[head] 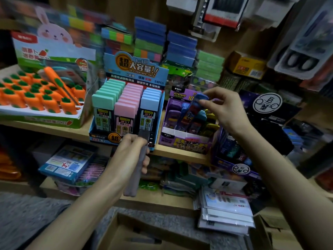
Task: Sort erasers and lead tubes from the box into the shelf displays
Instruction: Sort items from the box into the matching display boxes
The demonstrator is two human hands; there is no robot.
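Right hand (225,107) pinches blue-capped tube (198,100); left hand (128,153) grips grey bar (133,180).

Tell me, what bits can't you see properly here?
Head view:
- Cardboard box: cut off by the bottom edge; inside is dark and blurry.
- Grey packet: the left hand wraps its upper part; no print readable.
- Blue-capped tube: the right hand covers part of it; label too blurred.
- Coloured stacks, top left: blurred.

Both forearms stretched forward: the left grip (128,154) curled round a grey bar (133,177), the right grip (225,107) pinched a blue tube (200,97).
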